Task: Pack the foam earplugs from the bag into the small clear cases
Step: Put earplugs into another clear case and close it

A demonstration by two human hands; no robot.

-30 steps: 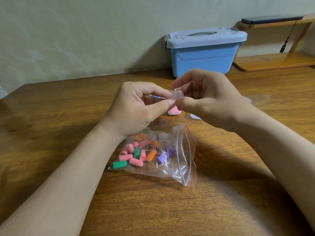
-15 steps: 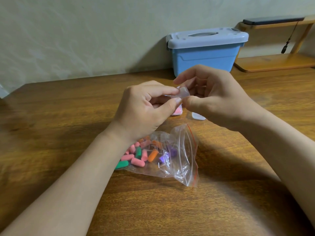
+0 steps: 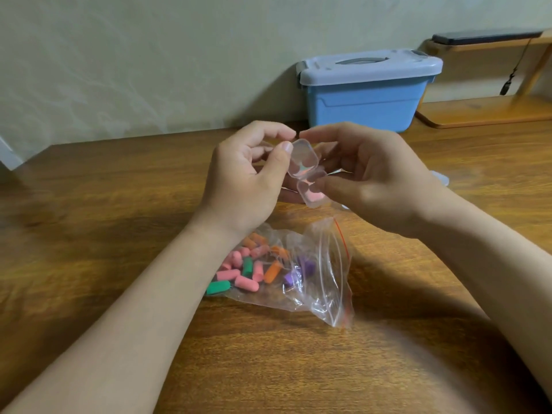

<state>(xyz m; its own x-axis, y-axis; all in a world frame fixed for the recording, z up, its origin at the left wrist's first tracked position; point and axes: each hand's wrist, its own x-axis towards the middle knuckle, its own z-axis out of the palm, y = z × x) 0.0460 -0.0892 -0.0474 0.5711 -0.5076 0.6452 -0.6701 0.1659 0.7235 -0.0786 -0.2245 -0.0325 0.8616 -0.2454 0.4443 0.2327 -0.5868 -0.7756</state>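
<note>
Head view showed the small clear hinged plastic case [image 3: 304,162] held open above the wooden table [image 3: 119,204]. The left hand [image 3: 248,180] pinched its lid and the right hand [image 3: 373,177] its base. The clear zip bag [image 3: 328,264] of coloured foam earplugs [image 3: 248,270] lay just below. The case looked ready for filling, so one hand would next have to let go and pick earplugs.
</note>
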